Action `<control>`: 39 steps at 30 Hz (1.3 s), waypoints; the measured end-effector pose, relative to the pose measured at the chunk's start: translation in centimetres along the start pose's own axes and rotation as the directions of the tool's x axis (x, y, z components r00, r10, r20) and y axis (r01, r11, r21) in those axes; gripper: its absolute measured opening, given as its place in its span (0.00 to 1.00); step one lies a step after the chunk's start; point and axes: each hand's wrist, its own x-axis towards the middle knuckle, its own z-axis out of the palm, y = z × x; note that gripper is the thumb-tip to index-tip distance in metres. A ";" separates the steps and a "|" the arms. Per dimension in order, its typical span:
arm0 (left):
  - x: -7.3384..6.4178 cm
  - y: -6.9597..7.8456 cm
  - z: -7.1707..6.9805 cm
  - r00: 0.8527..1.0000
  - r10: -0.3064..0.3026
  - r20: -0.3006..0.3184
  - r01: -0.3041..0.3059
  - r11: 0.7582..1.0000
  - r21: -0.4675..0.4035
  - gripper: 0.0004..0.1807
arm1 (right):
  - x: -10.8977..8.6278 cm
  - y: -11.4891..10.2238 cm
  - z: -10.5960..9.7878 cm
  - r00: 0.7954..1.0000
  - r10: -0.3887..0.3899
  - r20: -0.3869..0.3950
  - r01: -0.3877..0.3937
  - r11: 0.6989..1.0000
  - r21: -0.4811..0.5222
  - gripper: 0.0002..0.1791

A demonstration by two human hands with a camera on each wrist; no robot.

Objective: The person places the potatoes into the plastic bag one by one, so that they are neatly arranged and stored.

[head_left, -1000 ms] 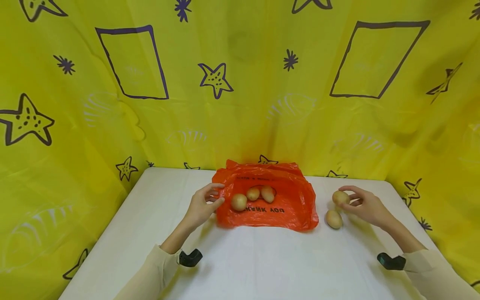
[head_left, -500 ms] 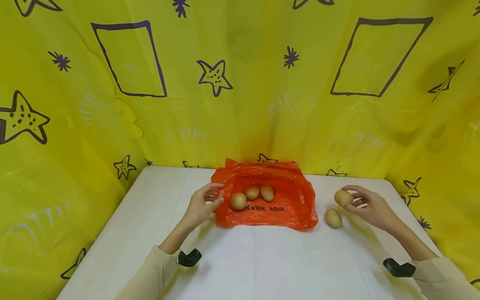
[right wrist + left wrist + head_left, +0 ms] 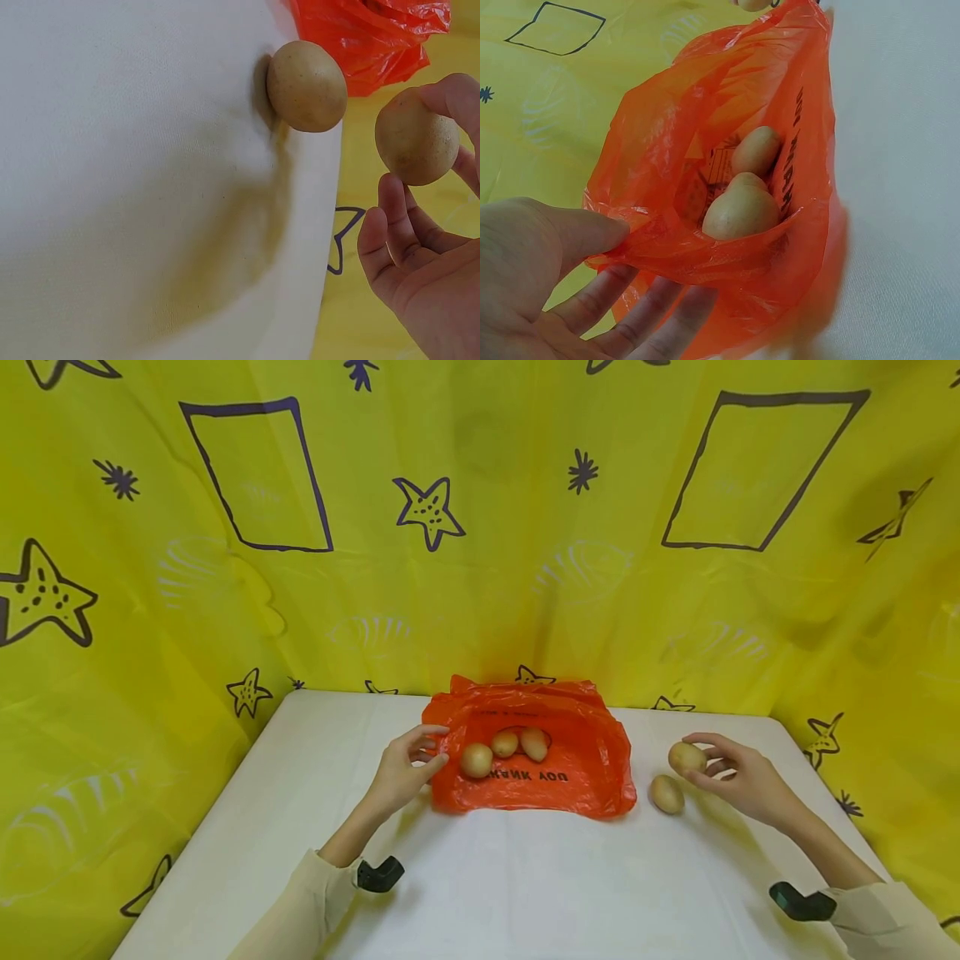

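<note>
“Head view: you've got the held potato (image 3: 686,759) pinched in your right hand (image 3: 742,783), and it sits off to the right of the red bag (image 3: 596,789). What about your other side?”

“Your left hand (image 3: 401,772) is at the opposite end, its thumb and fingers pinching the bag's rim, as the left wrist view shows. So the bag lies between your two hands, its long side running left to right across the tabletop (image 3: 555,885), mouth gaping.”

“And that's the relation to watch! The bag is leftward of that potato, so I'd judge any carry into it a sideways one, over the right wall.”

“Three potatoes (image 3: 506,744) rest inside, toward your left hand; the right part of the bag looks roomier. Now, the loose potato (image 3: 667,794)?”

“It's on the tabletop, a touch nearer to you than the held one, near the bag's right edge. The right wrist view shows a gap between the two potatoes. The loose one's long axis slants, far end leftward, near end rightward. Your right hand is much the nearer one; your left is well apart, across the bag.”
</note>
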 end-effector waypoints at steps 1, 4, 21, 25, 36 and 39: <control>0.0 0.0 0.0 1.000 -0.001 0.001 0.001 1.000 -0.001 0.20 | 0.0 0.0 0.0 1.000 -0.001 0.000 0.001 1.000 0.001 0.27; 0.0 0.0 0.0 1.000 0.002 0.000 -0.002 1.000 -0.007 0.20 | -0.1 -0.1 0.0 1.000 -0.006 -0.005 0.006 1.000 0.001 0.27; 0.0 -0.2 0.1 1.000 -0.003 -0.002 0.002 1.000 -0.017 0.20 | -0.5 -3.3 0.5 0.998 -0.049 -0.033 0.049 0.999 0.021 0.27; -0.1 -0.2 0.1 1.000 -0.006 -0.003 0.006 1.000 -0.023 0.20 | -0.4 -4.1 0.8 0.997 -0.071 -0.033 0.071 0.997 0.024 0.27; -0.1 -0.1 0.3 1.000 -0.009 -0.018 0.009 1.000 -0.010 0.21 | -0.3 -6.1 1.4 0.996 -0.089 -0.010 0.089 0.995 0.047 0.28; -0.1 0.0 0.2 1.000 -0.008 -0.016 0.008 1.000 -0.011 0.20 | -0.2 -6.6 1.6 0.995 -0.095 -0.007 0.096 0.994 0.057 0.29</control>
